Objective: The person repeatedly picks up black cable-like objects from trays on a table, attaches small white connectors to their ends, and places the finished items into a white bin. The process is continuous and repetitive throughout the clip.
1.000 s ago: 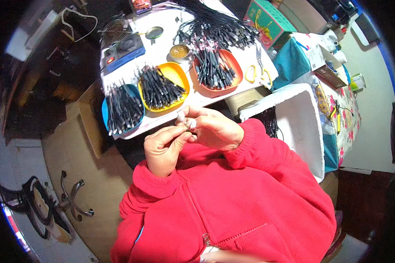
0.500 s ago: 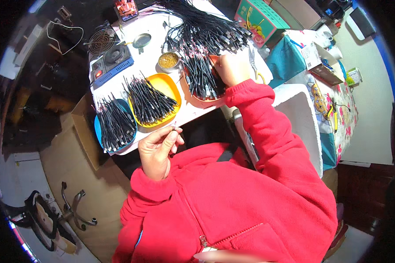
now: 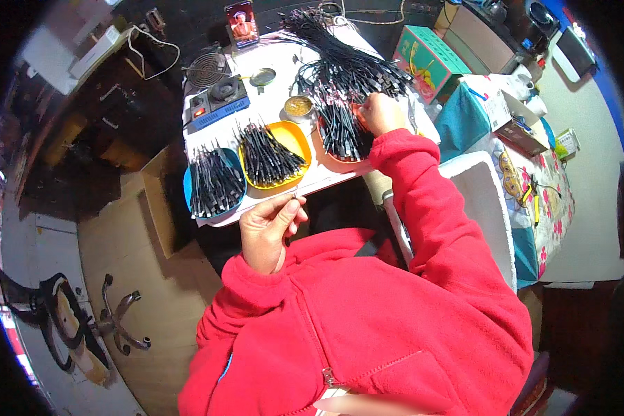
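My left hand [image 3: 270,229] is in front of the table's near edge, thumb and forefinger pinched on a thin wire-like piece [image 3: 296,193], too small to make out fully. My right hand [image 3: 383,114] is closed at the right side of an orange tray [image 3: 347,165]; whatever its fingers hold is hidden. Short black cables [image 3: 340,132] with metal plugs fill that tray. Similar cables [image 3: 270,156] lie in a yellow tray [image 3: 299,142], and more cables [image 3: 215,180] in a blue tray [image 3: 187,191] at the left.
Behind the trays stand a round tin [image 3: 298,107] of amber material and a blue-fronted device [image 3: 220,111] with a red light. A large heap of black cables [image 3: 357,73] covers the back. A white foam box [image 3: 475,201] stands beside my right arm, and a green carton [image 3: 430,62] beyond.
The whole view has shifted, so the table and trays appear farther right. Both hands keep roughly their places relative to the trays, the left still pinching the thin piece.
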Motion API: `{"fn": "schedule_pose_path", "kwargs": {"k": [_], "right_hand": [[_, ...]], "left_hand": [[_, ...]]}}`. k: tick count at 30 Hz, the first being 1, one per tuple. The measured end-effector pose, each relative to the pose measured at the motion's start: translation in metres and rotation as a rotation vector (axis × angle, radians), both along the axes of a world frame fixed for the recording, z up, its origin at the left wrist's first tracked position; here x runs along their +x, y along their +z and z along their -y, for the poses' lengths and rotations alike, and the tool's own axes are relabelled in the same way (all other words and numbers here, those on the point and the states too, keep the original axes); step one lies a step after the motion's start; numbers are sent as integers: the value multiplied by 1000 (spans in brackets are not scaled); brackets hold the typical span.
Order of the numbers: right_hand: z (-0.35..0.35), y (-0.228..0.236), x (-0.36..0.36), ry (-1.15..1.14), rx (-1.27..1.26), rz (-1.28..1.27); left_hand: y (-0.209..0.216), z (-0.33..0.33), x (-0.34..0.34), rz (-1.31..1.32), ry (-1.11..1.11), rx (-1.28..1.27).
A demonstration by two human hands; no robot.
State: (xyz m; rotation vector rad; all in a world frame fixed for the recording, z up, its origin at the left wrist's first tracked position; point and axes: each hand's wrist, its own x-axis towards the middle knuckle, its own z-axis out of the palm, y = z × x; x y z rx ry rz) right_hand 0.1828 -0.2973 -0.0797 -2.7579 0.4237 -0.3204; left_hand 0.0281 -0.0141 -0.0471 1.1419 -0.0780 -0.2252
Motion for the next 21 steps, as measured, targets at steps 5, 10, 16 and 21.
{"fn": "schedule_pose_path", "kwargs": {"k": [5, 10, 16, 21], "right_hand": [[2, 22, -10, -13, 28, 160], [-8, 56, -33, 137, -46, 546], [-58, 76, -105, 534, 619, 364], [-97, 74, -158, 746, 1325, 3]], "left_hand": [[3, 1, -7, -5, 48, 8], [10, 2, -11, 42, 114, -112], [26, 14, -4, 117, 188, -191], [34, 24, -1, 142, 196, -235]]}}
